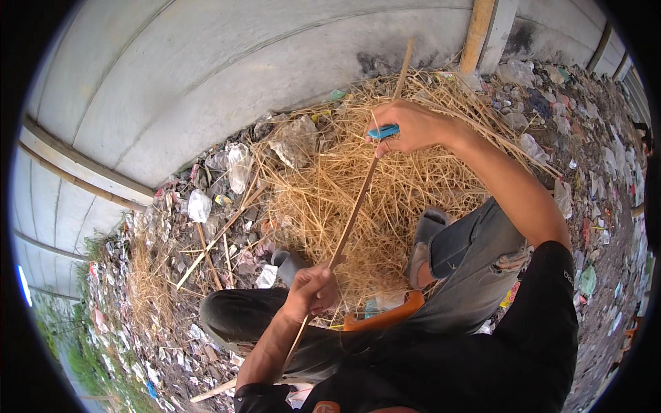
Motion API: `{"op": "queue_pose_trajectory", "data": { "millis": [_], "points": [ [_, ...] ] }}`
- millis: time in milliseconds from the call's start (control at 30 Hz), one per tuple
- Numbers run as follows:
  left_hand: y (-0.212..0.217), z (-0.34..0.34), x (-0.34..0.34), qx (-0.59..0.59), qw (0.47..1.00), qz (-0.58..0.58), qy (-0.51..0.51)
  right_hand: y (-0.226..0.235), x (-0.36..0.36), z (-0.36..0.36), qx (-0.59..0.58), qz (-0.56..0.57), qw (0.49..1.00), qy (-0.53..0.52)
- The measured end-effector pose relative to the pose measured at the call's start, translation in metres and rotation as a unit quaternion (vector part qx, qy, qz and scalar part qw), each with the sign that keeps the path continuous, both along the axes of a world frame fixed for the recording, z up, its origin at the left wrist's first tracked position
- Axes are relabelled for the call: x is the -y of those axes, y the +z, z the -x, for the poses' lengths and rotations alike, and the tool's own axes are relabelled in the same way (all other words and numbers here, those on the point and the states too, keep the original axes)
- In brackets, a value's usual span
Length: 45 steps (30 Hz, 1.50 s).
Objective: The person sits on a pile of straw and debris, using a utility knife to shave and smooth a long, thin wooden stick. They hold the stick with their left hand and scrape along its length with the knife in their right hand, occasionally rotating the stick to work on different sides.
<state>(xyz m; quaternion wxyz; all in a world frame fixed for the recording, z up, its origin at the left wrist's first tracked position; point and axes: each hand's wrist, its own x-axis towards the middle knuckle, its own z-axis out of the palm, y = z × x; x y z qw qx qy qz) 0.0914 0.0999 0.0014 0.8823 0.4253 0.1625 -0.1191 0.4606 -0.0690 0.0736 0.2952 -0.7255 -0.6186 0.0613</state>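
Observation:
A long, thin bamboo strip (356, 208) slants across in front of me, from beside my lap up toward the wall. My left hand (311, 292) is closed round its lower part, just above my left knee. Higher up, my right hand (414, 126) is closed on a blue-handled cutter knife (383, 131), set against the strip; its blade cannot be made out. Beneath the strip lies a broad heap of pale bamboo shavings (323, 199), spread between and beyond my feet.
A grey panel wall (227, 76) stands beyond the heap, with a bamboo post (476, 36) at it. Loose bamboo sticks (215, 253) lie at the left. Plastic litter (200, 205) covers the ground. An orange plastic edge (389, 315) shows under my legs.

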Motion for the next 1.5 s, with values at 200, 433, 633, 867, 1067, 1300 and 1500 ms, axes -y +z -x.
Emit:
{"op": "queue_pose_trajectory", "data": {
  "millis": [200,433,633,867,1067,1300,1500],
  "points": [
    [-0.002,0.001,-0.001,0.019,0.999,0.007,-0.032,0.003,0.002,-0.001,-0.043,0.055,0.997,0.042],
    [-0.007,0.007,-0.004,-0.026,0.999,-0.021,-0.036,0.001,0.006,0.005,-0.092,0.026,0.995,-0.017],
    [-0.009,0.008,-0.005,-0.007,0.999,-0.032,-0.039,-0.005,0.002,-0.002,-0.121,-0.057,0.988,-0.071],
    [-0.013,0.012,0.003,-0.006,0.997,-0.039,-0.068,0.023,0.030,-0.043,-0.491,-0.296,0.806,-0.148],
    [-0.014,0.014,-0.003,-0.008,0.998,-0.060,-0.034,0.032,0.072,-0.097,-0.410,-0.491,0.694,-0.331],
    [-0.008,0.014,-0.006,0.042,0.995,-0.076,-0.038,0.024,0.131,-0.157,-0.293,-0.593,0.519,-0.541],
    [-0.008,0.027,-0.016,0.074,0.987,-0.100,-0.098,0.027,0.190,-0.185,-0.087,-0.274,0.565,-0.773]
  ]
}}
